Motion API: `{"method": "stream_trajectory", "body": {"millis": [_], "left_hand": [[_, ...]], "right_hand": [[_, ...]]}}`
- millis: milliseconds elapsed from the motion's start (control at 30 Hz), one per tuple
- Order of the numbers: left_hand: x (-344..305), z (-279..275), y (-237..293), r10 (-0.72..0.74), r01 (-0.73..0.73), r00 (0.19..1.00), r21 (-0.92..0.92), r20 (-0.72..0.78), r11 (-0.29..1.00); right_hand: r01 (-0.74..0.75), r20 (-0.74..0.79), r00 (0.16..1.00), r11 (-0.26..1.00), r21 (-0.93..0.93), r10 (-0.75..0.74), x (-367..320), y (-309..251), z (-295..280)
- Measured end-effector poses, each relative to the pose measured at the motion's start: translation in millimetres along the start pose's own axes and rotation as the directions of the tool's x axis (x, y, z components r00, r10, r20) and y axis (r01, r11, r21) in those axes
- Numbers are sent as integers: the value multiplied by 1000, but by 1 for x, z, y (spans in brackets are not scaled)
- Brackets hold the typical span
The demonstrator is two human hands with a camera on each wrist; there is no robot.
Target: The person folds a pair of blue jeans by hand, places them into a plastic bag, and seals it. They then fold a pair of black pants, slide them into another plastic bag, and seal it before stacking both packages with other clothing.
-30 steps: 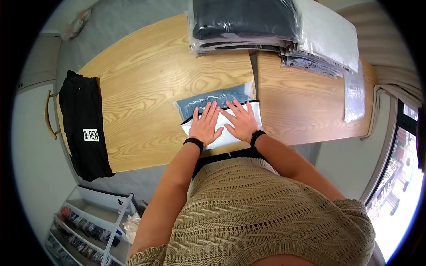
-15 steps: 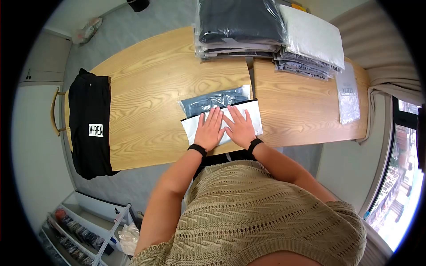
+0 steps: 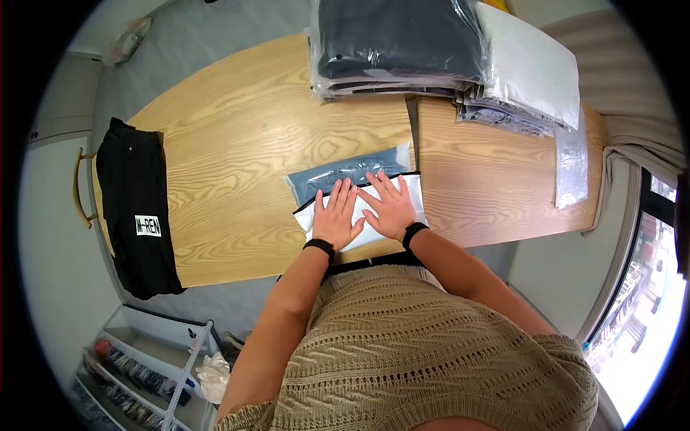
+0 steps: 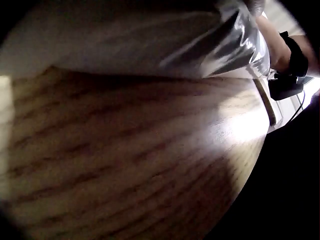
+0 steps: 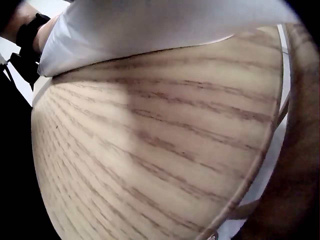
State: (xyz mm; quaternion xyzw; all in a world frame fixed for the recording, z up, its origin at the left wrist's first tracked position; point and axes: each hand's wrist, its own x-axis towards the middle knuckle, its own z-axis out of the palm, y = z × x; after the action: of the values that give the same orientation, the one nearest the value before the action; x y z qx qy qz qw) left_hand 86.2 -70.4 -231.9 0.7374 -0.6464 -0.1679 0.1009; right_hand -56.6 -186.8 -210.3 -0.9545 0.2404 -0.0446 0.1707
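Note:
On the wooden table (image 3: 237,194), near its front edge, lies a blue folded garment (image 3: 345,171) in a clear plastic bag. A white panel (image 3: 368,235) with a black top edge covers its near part. My left hand (image 3: 335,219) rests flat on the panel's left half, fingers straight and pointing away. Beside it my right hand (image 3: 392,208) lies palm down on the right half, fingers spread, fingertips just past the black edge. The left wrist view shows shiny plastic (image 4: 220,52) above the wood grain; white material (image 5: 150,30) fills the top of the right wrist view.
Black folded trousers (image 3: 136,208) with a white "M-REN" label hang over the table's left end. Stacked bagged dark garments (image 3: 399,43) and a white bagged bundle (image 3: 532,68) stand at the back right. A clear flat bag (image 3: 571,169) lies near the right end.
The head view shifts slightly. Both hands stay flat on the white panel in nearly the same place; the bag stays put.

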Motion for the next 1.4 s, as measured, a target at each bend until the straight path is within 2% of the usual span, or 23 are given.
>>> {"method": "stream_trajectory", "body": {"millis": [367, 433, 467, 533, 600, 700, 767, 800, 867, 900, 967, 1000, 1067, 1100, 1133, 1167, 1200, 1233, 1267, 1300, 1333, 1367, 1400], "left_hand": [[-3, -4, 1, 35, -30, 992, 36, -121, 999], [-7, -14, 2, 44, -53, 991, -74, -123, 996], [-12, -21, 3, 45, -54, 990, -67, -135, 996], [-25, -33, 0, 130, -149, 985, -175, -114, 973], [-53, -37, 0, 203, -215, 975, -149, -94, 965], [-95, -26, 4, 171, -182, 981, -127, -88, 975], [-108, -20, 7, 18, -20, 1000, -78, -25, 997], [-107, -10, 3, 26, -27, 999, -70, -26, 997], [-104, 12, -3, 51, -52, 987, -7, -149, 999], [-101, 11, -3, 55, -57, 987, -3, -152, 998], [-96, 10, -3, -5, -5, 991, -76, -130, 997], [-96, 7, -5, -5, -5, 991, -71, -134, 997], [-97, -4, -13, 10, -30, 992, -153, -126, 988], [-97, -16, -15, 9, -27, 992, -144, -128, 989], [-96, -36, -15, -3, -40, 982, -225, -190, 973], [-96, -56, -14, -17, -62, 968, -302, -252, 951], [-94, -83, -10, -12, -68, 965, -292, -263, 954], [-92, -112, -6, -71, -7, 981, -393, -183, 919], [-90, -129, -6, -119, 56, 988, -486, -99, 872], [-88, -133, -14, -109, 10, 983, -546, -151, 838], [-86, -142, -20, -115, 56, 991, -555, -72, 830], [-84, -139, -30, -161, 70, 984, -658, -80, 750], [-81, -131, -40, -204, 78, 976, -749, -77, 658]], "right_hand": [[13, -32, 999, 1000, -12, -14, -5, -2, 0], [16, -8, 1000, 999, 31, -15, -6, -3, -6], [24, -19, 1000, 999, 25, -23, -9, -5, -9], [-17, -56, 998, 974, 227, 31, -13, -4, -16], [-77, -172, 978, 975, 207, 114, -34, -7, -23], [-147, -233, 955, 976, 163, 183, -80, 3, -16], [-265, -253, 917, 945, 191, 308, -105, 17, 1], [-267, -263, 913, 944, 195, 313, -105, 16, 0], [-335, -153, 876, 805, 489, 457, -108, 16, -3], [-333, -159, 874, 805, 490, 459, -106, 17, -2], [-368, -100, 845, 706, 605, 526, -98, 19, 0], [-362, -105, 846, 708, 607, 523, -95, 18, -10], [-566, 216, 730, 396, 723, 649, -87, 12, -38], [-468, 228, 766, 278, 839, 601, -89, 22, -31], [-461, 224, 770, 278, 843, 597, -90, 24, -37], [-418, 246, 803, 219, 881, 543, -91, 29, -46], [-373, 256, 836, 160, 914, 485, -88, 30, -59], [-355, 256, 858, 153, 922, 445, -88, 27, -72], [-364, 245, 885, 259, 895, 397, -88, 26, -81], [-252, 65, 937, 537, 805, 342, -86, 23, -85], [-129, -98, 965, 767, 628, 243, -83, 21, -91], [-151, -90, 963, 782, 604, 255, -78, 23, -86], [-78, -189, 960, 844, 531, 207, -72, 28, -78]]}}
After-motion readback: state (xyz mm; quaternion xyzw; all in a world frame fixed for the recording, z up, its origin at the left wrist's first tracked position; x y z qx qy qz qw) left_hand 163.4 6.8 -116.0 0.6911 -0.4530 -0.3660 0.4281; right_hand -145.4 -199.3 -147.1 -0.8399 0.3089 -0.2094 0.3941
